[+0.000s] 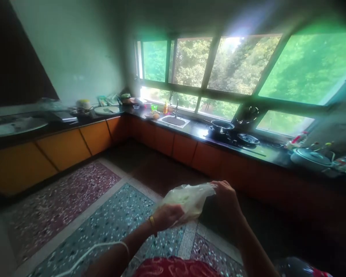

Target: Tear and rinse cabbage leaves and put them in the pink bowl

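Held out in front of me above the floor is a pale translucent plastic bag with something light-coloured inside that I cannot make out. My left hand, with a yellow band at the wrist, grips the bag's near left side. At the bag's upper right corner, the fingers of my right hand pinch the plastic. A white cord runs across my left forearm. Part of a dark rounded object with a red patch shows at the bottom right edge.
An L-shaped counter runs along the walls, with a sink, a stove carrying a pan, and a lidded pot at the right. Plates and packets crowd the left counter. Orange cabinets stand below, and speckled floor lies before me.
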The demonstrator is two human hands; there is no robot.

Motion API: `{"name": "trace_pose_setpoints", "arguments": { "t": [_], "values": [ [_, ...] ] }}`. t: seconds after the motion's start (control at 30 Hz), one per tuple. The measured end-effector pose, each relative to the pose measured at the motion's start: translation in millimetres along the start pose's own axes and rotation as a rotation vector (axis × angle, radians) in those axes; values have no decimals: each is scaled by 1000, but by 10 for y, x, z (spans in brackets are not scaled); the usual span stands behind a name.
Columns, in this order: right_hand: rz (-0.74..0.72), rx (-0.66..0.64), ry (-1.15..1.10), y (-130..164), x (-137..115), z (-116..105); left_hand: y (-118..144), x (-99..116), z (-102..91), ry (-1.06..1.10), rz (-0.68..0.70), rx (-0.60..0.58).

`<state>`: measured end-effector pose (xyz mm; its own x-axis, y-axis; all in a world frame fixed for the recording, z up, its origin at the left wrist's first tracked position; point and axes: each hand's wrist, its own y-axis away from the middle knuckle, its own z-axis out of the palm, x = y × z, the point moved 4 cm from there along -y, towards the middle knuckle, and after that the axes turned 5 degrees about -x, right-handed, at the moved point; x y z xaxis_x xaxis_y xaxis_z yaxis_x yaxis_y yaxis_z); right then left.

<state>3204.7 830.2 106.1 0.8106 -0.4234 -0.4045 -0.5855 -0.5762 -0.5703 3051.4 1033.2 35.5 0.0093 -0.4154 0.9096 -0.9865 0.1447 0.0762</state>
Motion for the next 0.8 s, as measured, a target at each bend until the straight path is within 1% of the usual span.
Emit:
{"name": "trace_pose_setpoints", "arguments": {
  "t": [0.07, 0.13, 0.23, 0.3, 0.37, 0.43, 0.5, 0.6, 0.73, 0.8],
  "values": [
    [27, 38, 33, -513, 361, 200, -600, -123, -461, 65, 28, -24],
    [43, 61, 61, -1017, 774, 475, -1210, -325, -850, 135, 18, -51],
    [64, 67, 72, -1776, 1401, 999, -2077, -704, -1331, 209, -40, -71],
    [68, 41, 69, -2312, 1747, 1341, -2596, -918, -1631, 239, -83, -63],
    [69, 7, 73, -2879, 2015, 1605, -3072, -1049, -1941, 258, -107, -58],
    [64, -14, 93, -3467, 2235, 1787, -3533, -1108, -2278, 293, -92, -59],
    [50, -13, 127, -4052, 2450, 1939, -4006, -1158, -2649, 341, -47, -54],
    [62, 56, 160, -4874, 2838, 2214, -4762, -1330, -3218, 348, 16, -78],
    [186, 181, 130, -5869, 3443, 2681, -5802, -1651, -3962, 275, 39, -131],
    [224, 182, 145, -6367, 3726, 2893, -6312, -1750, -4324, 273, 36, -141]
  ]
}}
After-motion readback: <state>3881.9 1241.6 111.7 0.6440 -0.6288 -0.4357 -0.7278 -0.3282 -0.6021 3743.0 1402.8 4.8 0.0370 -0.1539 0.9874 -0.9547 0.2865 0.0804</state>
